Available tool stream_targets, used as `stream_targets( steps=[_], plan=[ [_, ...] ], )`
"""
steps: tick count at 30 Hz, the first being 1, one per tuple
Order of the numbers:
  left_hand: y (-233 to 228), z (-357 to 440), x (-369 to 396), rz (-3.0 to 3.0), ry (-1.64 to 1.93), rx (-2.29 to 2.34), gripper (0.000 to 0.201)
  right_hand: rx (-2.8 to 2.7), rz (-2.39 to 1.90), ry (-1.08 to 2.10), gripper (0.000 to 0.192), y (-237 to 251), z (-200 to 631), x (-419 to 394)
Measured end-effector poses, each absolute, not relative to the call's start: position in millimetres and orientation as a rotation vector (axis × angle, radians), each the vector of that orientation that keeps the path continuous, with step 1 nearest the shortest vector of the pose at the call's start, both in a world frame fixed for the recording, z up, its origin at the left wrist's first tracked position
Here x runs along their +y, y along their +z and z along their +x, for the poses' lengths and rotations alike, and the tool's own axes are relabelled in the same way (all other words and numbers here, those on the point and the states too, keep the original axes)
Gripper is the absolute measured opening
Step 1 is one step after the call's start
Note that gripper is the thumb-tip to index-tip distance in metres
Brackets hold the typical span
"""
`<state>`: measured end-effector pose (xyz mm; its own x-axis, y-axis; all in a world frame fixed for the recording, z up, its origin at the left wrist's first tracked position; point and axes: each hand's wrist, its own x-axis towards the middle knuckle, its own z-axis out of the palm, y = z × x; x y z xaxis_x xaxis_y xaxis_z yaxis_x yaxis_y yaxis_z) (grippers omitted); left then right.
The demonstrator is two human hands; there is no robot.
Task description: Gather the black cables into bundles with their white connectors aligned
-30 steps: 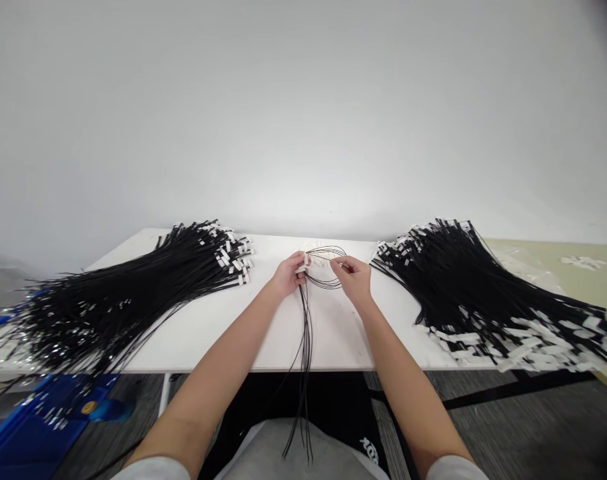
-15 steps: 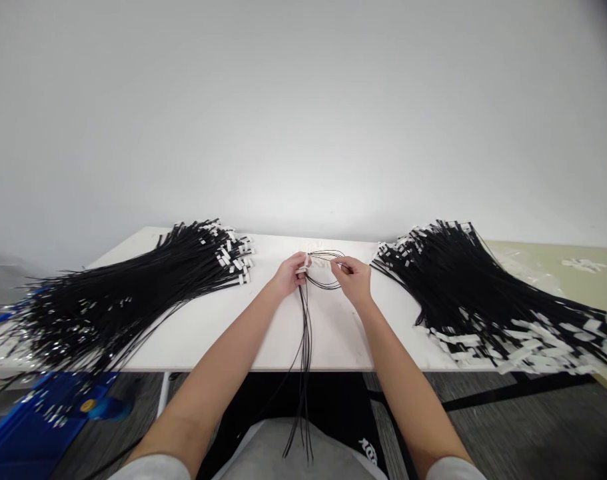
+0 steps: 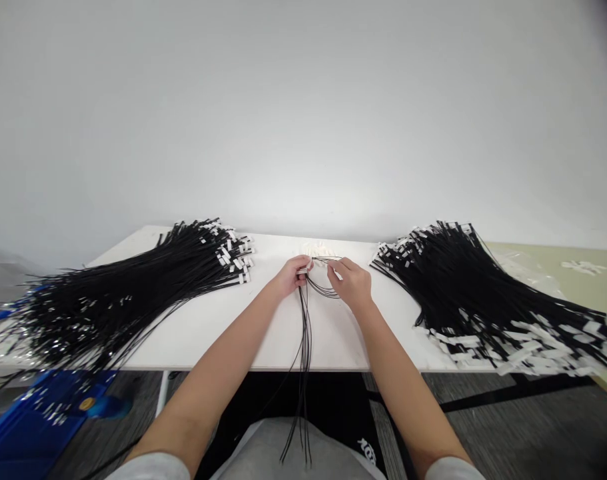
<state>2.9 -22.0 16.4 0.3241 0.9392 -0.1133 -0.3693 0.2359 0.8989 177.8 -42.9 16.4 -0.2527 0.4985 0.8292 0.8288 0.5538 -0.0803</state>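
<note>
Left hand (image 3: 292,276): fingers closed on the small bundle of black cables (image 3: 304,333) at its white-tagged end.
Right hand (image 3: 352,283): fingers pinched on the bundle's looped strands, just at 3 o'clock of the left hand.
Small bundle: at the desk (image 3: 223,327) centre, its tails hanging over the near edge toward 6 o'clock.
Left cable pile (image 3: 128,290): at 9 o'clock.
Right cable pile (image 3: 463,287): at 3 o'clock.

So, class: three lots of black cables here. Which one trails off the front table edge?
The small bunch held by both hands, left hand and right hand; the left pile and right pile lie on the table.
</note>
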Motion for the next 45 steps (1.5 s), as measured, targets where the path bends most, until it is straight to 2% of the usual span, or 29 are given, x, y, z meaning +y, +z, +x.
stream_targets(
  steps=[5, 11, 16, 45],
  plan=[
    [10, 4, -20, 0.992, 0.976, 0.806, 0.017, -2.005, -1.026, -0.577, 0.017, 16, 174, -42],
    [9, 1, -19, 1.009, 0.93, 0.779, 0.018, -2.015, -1.039, -0.468, 0.022, 13, 168, -42],
    [9, -2, -18, 0.989, 0.888, 0.743, 0.019, -2.005, -1.03, -0.393, 0.019, 12, 167, -42],
    [5, -9, -15, 0.906, 0.852, 0.631, 0.014, -1.996, -1.018, -0.256, 0.02, 12, 160, -41]
  ],
)
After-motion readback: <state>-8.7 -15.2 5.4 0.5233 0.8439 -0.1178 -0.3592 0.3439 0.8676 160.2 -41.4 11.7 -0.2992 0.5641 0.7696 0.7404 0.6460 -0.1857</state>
